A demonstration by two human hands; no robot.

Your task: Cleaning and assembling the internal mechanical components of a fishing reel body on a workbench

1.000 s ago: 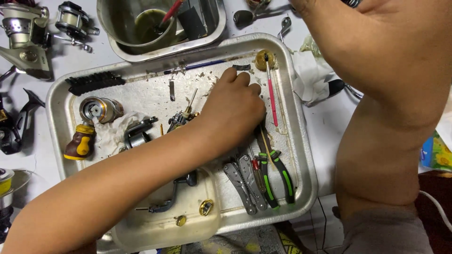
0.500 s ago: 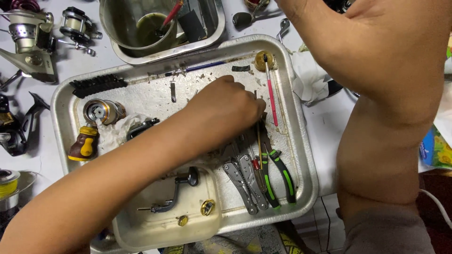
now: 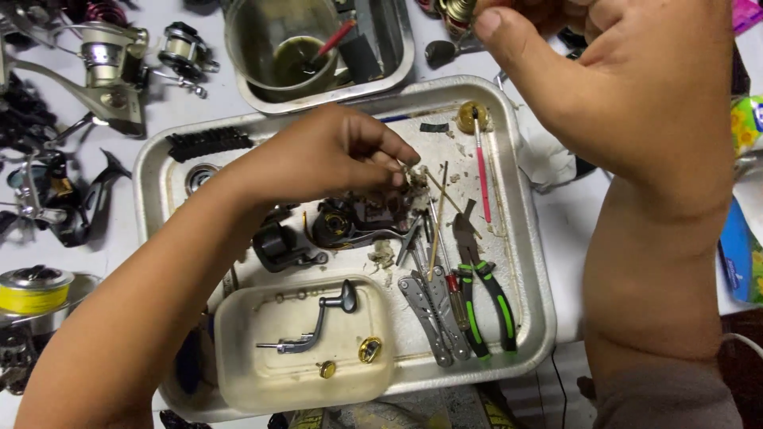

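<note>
**Left hand picks at bits in the tray; right hand holds a brass part up high**

The left hand (image 3: 334, 155) reaches over the metal tray (image 3: 159, 171). Its fingers (image 3: 393, 155) are pinched nearly closed on a small pale bit (image 3: 412, 178) above the tray's middle; what the bit is cannot be told. Just below lies a black reel body (image 3: 350, 222), and beside it thin sticks and a red pick (image 3: 482, 171).

The right hand (image 3: 628, 95) is raised near the top edge, fingers curled around a brass part (image 3: 455, 9), mostly out of view.

At the tray's lower right lie pliers (image 3: 489, 298) with green grips and a folding multitool (image 3: 433, 314). A small plastic dish (image 3: 238, 365) at the lower left holds a crank handle (image 3: 314, 326) and two brass bits. A black brush (image 3: 208, 143) lies at the tray's upper left. On the desk (image 3: 48, 254), a spool of yellow line (image 3: 33, 290) sits left, well apart.
</note>
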